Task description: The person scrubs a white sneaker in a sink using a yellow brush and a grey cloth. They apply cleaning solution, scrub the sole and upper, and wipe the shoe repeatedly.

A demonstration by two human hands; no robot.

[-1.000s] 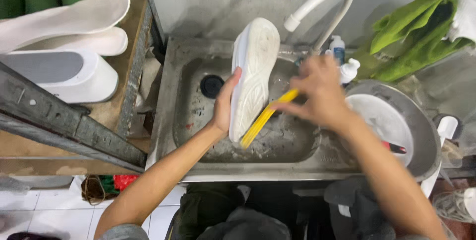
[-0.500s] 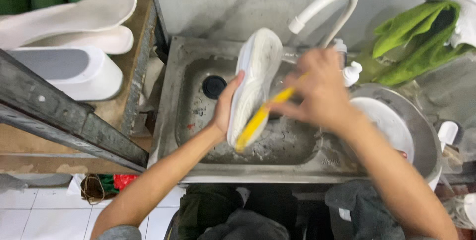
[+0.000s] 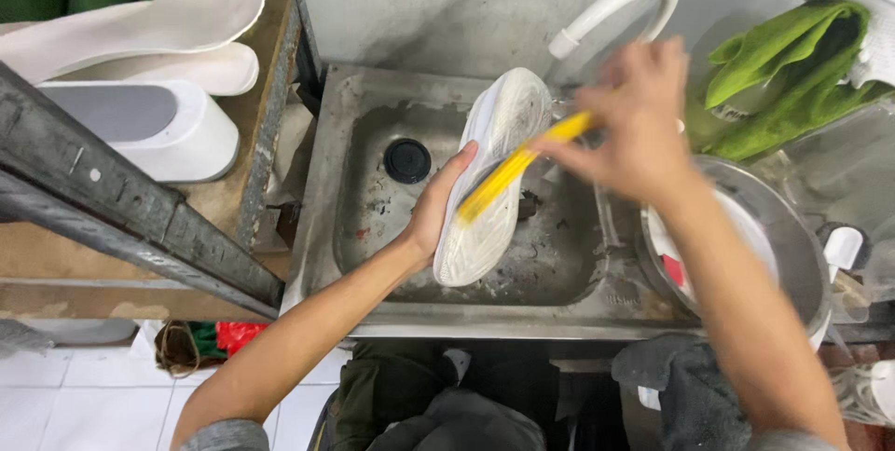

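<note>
My left hand (image 3: 438,209) grips a white shoe (image 3: 494,134) from its left side and holds it sole-up over the steel sink (image 3: 354,116). My right hand (image 3: 639,125), blurred by motion, is closed on a yellow brush (image 3: 508,176) whose head lies across the middle of the sole. The shoe tilts with one end toward the white faucet (image 3: 611,8) and the other end toward me.
A black drain plug (image 3: 407,160) sits in the basin to the left of the shoe. A metal bowl (image 3: 792,246) with a white dish stands at the right. Green cloth (image 3: 783,78) hangs behind it. White shoe soles (image 3: 149,27) and a white container (image 3: 158,125) rest on the left shelf.
The brush has slid along the sole, with my right hand moving up toward the faucet end. The shoe stays in my left hand at about the same tilt.
</note>
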